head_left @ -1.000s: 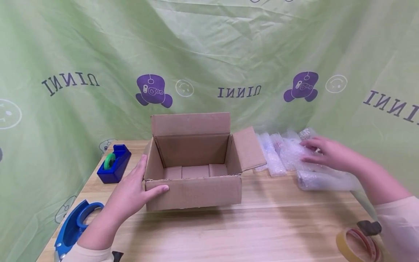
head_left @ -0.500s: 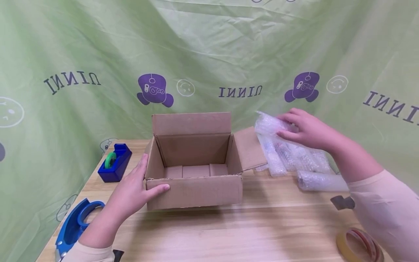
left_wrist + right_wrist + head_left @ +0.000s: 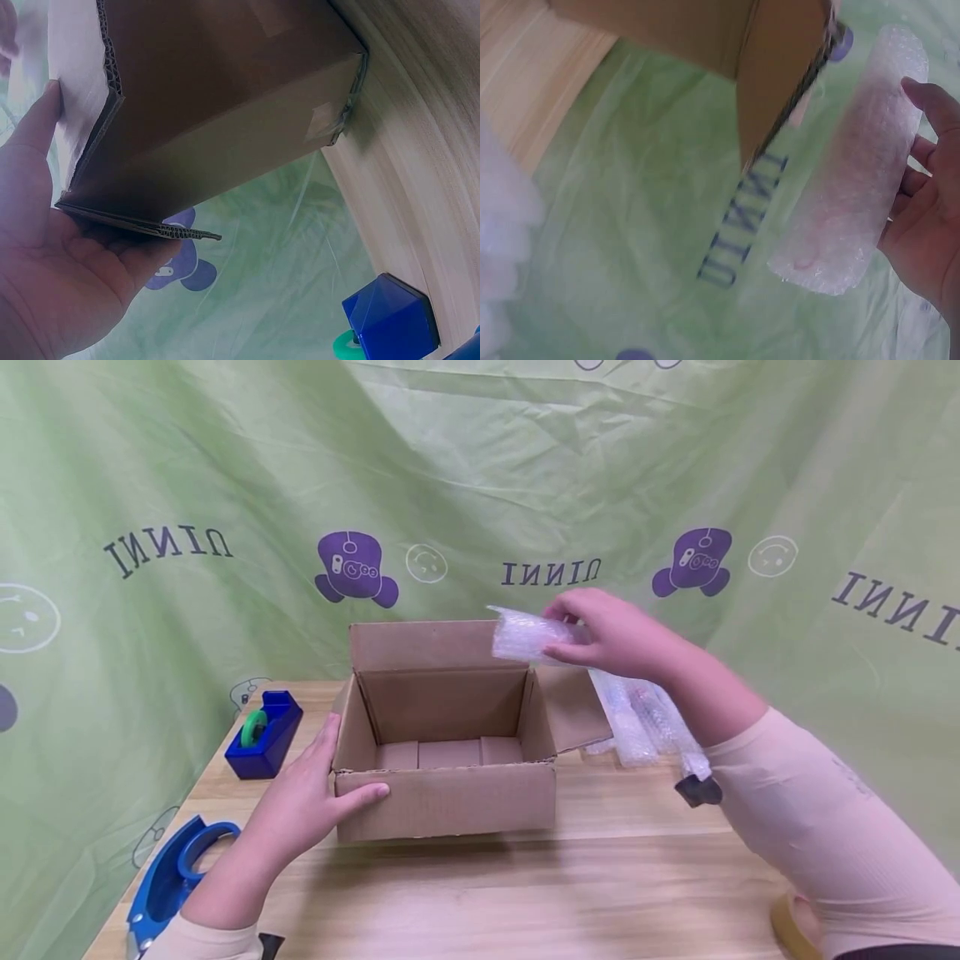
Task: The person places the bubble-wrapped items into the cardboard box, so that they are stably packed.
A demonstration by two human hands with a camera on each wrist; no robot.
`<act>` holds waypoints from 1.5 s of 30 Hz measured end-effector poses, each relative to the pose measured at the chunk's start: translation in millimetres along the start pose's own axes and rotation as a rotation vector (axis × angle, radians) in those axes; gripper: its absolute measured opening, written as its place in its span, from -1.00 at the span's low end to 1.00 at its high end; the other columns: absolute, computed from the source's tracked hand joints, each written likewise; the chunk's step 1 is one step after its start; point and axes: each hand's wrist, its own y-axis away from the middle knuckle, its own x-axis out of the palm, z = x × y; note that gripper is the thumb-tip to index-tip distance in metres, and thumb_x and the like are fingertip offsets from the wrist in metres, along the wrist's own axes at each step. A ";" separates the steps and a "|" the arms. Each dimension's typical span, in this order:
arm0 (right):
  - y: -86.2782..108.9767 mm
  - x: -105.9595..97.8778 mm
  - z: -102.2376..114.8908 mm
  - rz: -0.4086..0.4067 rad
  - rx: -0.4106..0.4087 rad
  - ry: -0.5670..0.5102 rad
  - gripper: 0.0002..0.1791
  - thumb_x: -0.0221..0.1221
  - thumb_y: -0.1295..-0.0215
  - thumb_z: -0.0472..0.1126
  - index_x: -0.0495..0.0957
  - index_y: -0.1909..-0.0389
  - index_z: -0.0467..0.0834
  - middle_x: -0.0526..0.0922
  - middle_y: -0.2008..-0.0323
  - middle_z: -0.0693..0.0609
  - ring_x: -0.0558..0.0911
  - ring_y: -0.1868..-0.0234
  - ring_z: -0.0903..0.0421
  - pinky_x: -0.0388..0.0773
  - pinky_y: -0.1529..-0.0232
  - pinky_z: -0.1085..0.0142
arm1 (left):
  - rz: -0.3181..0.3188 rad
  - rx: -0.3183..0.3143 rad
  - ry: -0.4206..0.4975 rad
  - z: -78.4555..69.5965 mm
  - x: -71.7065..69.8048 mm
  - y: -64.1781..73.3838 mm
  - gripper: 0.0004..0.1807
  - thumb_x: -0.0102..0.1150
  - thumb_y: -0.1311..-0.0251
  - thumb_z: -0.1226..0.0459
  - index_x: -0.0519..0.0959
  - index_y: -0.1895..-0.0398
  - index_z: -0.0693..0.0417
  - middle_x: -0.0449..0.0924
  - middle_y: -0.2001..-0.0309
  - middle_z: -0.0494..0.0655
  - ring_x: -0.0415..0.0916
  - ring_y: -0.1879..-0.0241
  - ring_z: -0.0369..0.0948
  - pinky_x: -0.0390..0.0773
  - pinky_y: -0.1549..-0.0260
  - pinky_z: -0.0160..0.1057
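An open cardboard box stands on the wooden table, its inside bare of contents. My left hand grips its near left corner, thumb on the front and fingers along the left side flap. Over the box's far right corner, my right hand holds a bubble-wrapped roll. In the right wrist view this roll is long and cylindrical, with something faintly reddish inside; the wrap hides what it is. More bubble-wrapped rolls lie right of the box, partly behind my right arm.
A blue desktop tape dispenser with green tape stands left of the box. Nearer, beside my left forearm, lies a blue hand-held tape dispenser. A yellowish tape roll sits at front right, partly under my right sleeve. A green curtain hangs behind.
My right hand has picked up one bubble-wrapped roll from the pile at right and carried it up and leftward to the box. My left hand stays on the box corner.
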 end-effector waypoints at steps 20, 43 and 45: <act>-62.1 70.9 60.3 0.095 -0.169 0.223 -0.49 0.19 -0.33 0.18 0.51 -0.14 -0.04 0.58 -0.03 0.02 0.52 -0.08 0.07 0.52 -0.11 0.16 | 0.012 -0.008 0.004 -0.7 -0.6 0.2 0.40 0.04 0.08 -0.53 -0.37 -0.58 0.08 -0.16 -0.55 0.24 -0.02 -0.47 0.27 0.17 -0.34 0.30; -68.2 118.4 67.5 0.149 -0.149 0.342 -0.45 0.23 -0.31 0.13 0.47 -0.20 -0.09 0.55 -0.03 0.02 0.50 -0.06 0.07 0.54 -0.09 0.20 | 0.000 -0.003 0.005 0.7 -2.2 -0.5 0.41 0.05 0.09 -0.54 -0.32 -0.58 0.12 -0.14 -0.55 0.24 0.01 -0.46 0.28 0.21 -0.31 0.31; -66.2 114.5 64.9 0.145 -0.142 0.328 -0.46 0.23 -0.31 0.10 0.47 -0.20 -0.10 0.55 -0.04 0.01 0.50 -0.08 0.06 0.54 -0.11 0.18 | 0.002 -0.006 0.009 0.8 -2.3 -0.1 0.42 0.06 0.09 -0.54 -0.33 -0.58 0.11 -0.15 -0.55 0.24 0.01 -0.46 0.28 0.21 -0.31 0.31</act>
